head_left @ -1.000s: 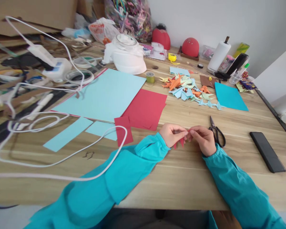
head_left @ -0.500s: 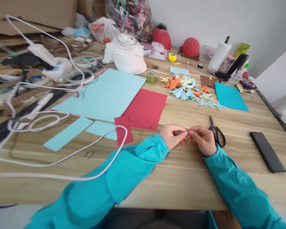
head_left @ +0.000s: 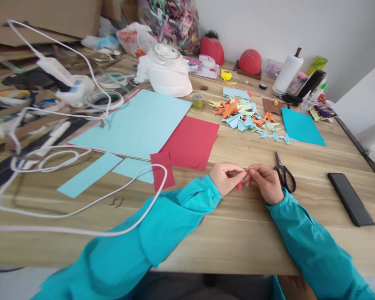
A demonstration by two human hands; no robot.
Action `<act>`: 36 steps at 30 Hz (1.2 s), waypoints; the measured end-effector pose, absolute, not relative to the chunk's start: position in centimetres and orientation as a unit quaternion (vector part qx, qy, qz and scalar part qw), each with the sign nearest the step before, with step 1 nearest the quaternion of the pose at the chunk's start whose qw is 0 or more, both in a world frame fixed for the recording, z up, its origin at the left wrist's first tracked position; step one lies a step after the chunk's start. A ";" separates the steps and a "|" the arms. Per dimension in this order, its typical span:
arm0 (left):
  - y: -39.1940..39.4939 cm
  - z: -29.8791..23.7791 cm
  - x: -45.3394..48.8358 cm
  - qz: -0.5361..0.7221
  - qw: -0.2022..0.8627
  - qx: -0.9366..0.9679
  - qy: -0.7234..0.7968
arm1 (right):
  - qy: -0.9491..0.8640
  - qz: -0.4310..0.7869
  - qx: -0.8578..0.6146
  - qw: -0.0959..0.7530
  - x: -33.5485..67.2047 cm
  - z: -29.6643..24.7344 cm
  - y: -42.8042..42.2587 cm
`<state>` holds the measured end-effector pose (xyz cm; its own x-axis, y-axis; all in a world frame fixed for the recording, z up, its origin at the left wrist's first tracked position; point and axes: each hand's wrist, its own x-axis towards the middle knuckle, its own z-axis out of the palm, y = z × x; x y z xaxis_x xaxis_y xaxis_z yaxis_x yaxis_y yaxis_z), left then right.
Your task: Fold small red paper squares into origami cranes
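Fingertip to fingertip, my left hand [head_left: 225,177] and my right hand [head_left: 266,183] pinch a small piece of folded red paper [head_left: 239,188] just over the table. Most of the paper is hidden by the fingers; a red tip shows below them. Right beside my right hand lies a pair of black-handled scissors [head_left: 284,174]. Left of my left hand are a small red paper strip [head_left: 161,177] and a stack of red paper sheets [head_left: 192,141]. Beyond my hands is a pile of folded paper birds [head_left: 237,114] in orange, blue, yellow and green.
A large light blue sheet [head_left: 134,123] lies on the left, with cut blue strips [head_left: 89,175] before it. A white cable [head_left: 112,234] loops over the left side and past my left sleeve. A black phone [head_left: 351,199] lies right; a thread spool [head_left: 197,101] stands behind.
My right fingers have shifted very slightly at the red paper. Everything else looks the same.
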<state>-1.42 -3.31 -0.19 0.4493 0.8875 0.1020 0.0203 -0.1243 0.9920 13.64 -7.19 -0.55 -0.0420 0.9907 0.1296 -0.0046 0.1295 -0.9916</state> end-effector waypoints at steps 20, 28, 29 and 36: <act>-3.3 -0.3 -1.4 0.368 0.552 0.659 0.355 | -0.568 0.455 -0.469 0.501 13.8 -0.6 -7.1; -2.9 -0.4 -1.8 0.380 0.454 0.728 0.345 | -0.687 0.230 -0.503 0.472 14.3 -0.6 -7.4; -2.9 -0.4 -1.8 0.391 0.415 0.750 0.336 | -0.724 0.182 -0.492 0.447 14.4 -0.6 -7.4; -2.3 -0.5 -2.3 0.389 0.253 0.848 0.257 | -0.805 0.047 -0.446 0.389 14.4 -0.5 -7.3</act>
<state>-2.34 -2.30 -0.49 0.5660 0.6322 0.5292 0.2387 -0.7400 0.6288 14.41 -7.28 -0.48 -0.2989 0.7539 0.5851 0.6814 0.5978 -0.4222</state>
